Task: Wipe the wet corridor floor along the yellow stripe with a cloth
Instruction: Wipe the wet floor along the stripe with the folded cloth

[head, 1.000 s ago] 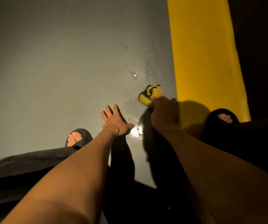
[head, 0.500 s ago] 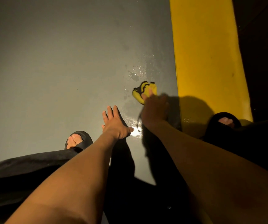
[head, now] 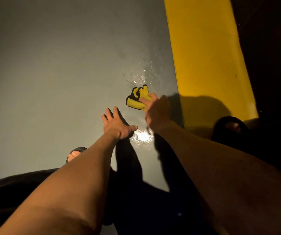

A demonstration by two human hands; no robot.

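Two wet patches remain on the floor (head: 51, 82) beside the yellow stripe (head: 204, 56): right hand (head: 155, 111) pressing the cloth (head: 134, 102) between them, grip unclear, left hand (head: 116, 126) spread, so roughly mid-job.

We've got black slippers on: one slipper (head: 76, 150) sits below-left of the left hand, the other slipper (head: 227, 128) right of the right hand.
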